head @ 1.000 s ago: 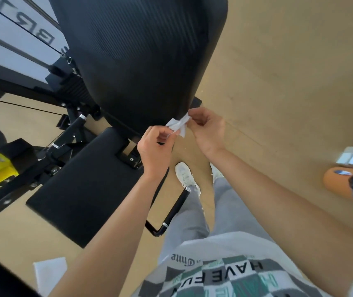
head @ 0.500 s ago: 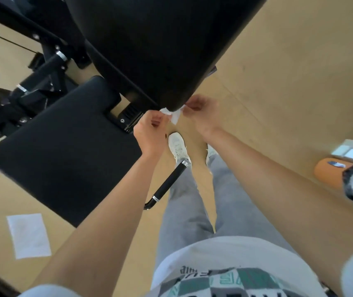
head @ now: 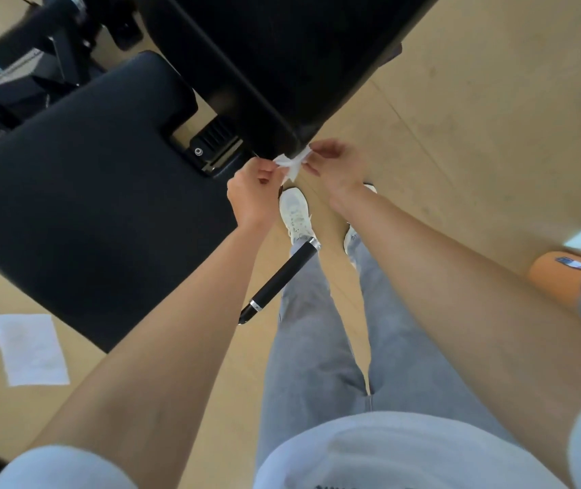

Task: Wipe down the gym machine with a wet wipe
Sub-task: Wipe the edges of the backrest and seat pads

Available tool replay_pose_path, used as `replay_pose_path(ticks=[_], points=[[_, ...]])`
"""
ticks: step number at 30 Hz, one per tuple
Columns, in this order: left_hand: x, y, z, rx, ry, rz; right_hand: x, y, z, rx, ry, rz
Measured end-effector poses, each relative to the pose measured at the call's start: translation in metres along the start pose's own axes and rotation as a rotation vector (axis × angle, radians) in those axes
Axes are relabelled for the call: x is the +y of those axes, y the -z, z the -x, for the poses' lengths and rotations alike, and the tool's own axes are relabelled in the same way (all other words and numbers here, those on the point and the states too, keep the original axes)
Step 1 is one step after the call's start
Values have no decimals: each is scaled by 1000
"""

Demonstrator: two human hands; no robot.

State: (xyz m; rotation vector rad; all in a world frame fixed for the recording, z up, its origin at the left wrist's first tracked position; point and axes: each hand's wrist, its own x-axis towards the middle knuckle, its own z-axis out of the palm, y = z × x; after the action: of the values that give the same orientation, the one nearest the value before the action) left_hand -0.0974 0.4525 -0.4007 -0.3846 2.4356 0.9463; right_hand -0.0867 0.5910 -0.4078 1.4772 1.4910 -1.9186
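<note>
Below the black backrest pad [head: 282,58], the left hand [head: 253,192] and right hand [head: 335,164] each grip pinching 1 crumpled wet wipe [head: 291,164].

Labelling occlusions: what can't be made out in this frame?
Head view:
- wet wipe: bunched, partly covered by fingers of left hand and right hand; extent unclear.
- back pad: top cut off by upper edge.
- orange object: cut by right edge; identity unclear.
- right shoe: mostly hidden behind right forearm.

wipe [head: 291,164]: between left hand [head: 253,192] and right hand [head: 335,167], below back pad [head: 282,65]
seat pad [head: 88,192]: left of the hands
sheet [head: 29,349]: on floor [head: 494,135], left
</note>
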Motion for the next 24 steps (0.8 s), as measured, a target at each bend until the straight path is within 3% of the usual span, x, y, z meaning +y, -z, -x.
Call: replay_pose_path(ticks=[3, 8, 10, 19, 24], points=[[-6, -8, -9, -32, 107, 15, 8, -10, -8, -26, -145, -118], [-6, -10, -14, -69, 360, 296, 8, -12, -2, -9, -275, -250], [-1, -6, -9, -67, 363, 398, 8, -11, 3, -77, -299, -268], [48, 21, 23, -6, 213, 549, -35, 4, 47, 7, -209, -568], [90, 42, 45, 45, 136, 658, -60, 13, 82, -28, -113, -654]])
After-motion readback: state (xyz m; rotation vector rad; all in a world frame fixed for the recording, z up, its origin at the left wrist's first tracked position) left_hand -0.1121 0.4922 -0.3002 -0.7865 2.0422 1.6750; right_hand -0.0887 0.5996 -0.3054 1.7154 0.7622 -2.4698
